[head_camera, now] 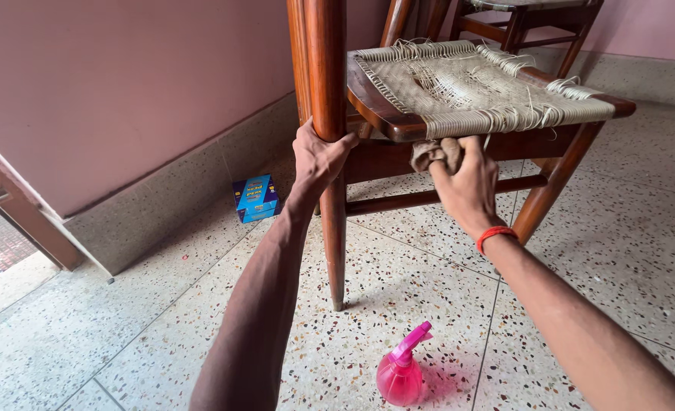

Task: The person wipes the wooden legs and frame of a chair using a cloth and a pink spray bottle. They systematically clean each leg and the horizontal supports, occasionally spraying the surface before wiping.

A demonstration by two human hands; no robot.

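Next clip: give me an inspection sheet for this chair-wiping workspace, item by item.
Surface: speckled terrazzo floor, tiled.
Job's things: wooden chair tilted, woven cane seat torn and frayed; brown cloth pressed to the seat rail.
Clutter: pink spray bottle on the floor; blue box by the wall.
Hands: left hand grips the chair leg; right hand holds the cloth.
Cables: nothing seen.
Surroundings: pink wall, second chair behind.
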